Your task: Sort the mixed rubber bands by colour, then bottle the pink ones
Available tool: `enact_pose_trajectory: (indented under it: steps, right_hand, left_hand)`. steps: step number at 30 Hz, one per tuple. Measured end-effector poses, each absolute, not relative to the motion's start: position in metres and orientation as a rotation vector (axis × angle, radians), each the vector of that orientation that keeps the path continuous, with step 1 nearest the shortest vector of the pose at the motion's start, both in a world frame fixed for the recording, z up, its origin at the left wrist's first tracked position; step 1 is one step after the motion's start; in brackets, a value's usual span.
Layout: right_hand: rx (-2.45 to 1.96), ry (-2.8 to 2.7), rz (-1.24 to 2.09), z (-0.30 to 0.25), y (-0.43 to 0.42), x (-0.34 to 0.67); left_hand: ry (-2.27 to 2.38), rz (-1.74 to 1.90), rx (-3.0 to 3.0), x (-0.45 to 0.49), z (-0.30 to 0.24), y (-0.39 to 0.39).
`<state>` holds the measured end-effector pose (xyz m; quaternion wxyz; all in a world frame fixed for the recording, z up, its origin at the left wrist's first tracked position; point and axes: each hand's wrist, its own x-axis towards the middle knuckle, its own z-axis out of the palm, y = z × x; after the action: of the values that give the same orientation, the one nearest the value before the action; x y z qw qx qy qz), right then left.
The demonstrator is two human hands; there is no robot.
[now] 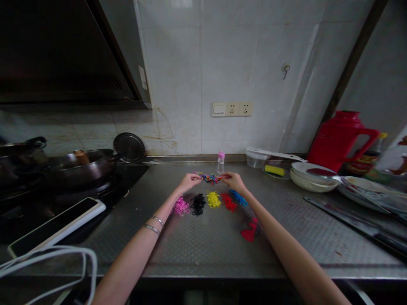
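Observation:
A row of multicoloured rubber bands (211,178) stretches between my two hands near the back of the counter; whether it is a joined strand or a loose heap I cannot tell. My left hand (188,181) is closed in a pinch at its left end. At the right end, the fingers of my right hand (234,181) pinch it too. Nearer to me lie separate little piles of bands: pink (181,206), black (198,204), yellow (213,199), red (229,202) and blue (238,197), the last partly hidden by my right wrist. A small clear bottle (221,162) with a pink cap stands behind.
Beside my right forearm lies a red flat piece (249,231). Stacked bowls (313,180), a long knife (340,218), a yellow sponge (274,170) and a red thermos jug (338,137) are on the right. A stove with a pan (82,171) and a white device (57,224) with cables occupy the left.

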<state>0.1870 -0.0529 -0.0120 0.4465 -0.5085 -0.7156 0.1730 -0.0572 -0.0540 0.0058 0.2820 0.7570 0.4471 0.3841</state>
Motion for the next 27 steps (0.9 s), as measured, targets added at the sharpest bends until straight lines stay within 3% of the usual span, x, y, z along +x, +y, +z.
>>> enact_pose_trajectory:
  steps: [10,27]
  right_hand:
    - [-1.056,-1.782,0.786,0.009,-0.085,0.155]
    - [-1.044,-1.788,0.815,0.012,-0.096,0.149]
  left_hand:
    - [1.061,0.798,1.94,-0.041,0.021,-0.077]
    - [1.073,0.842,1.941,-0.044,0.021,-0.076]
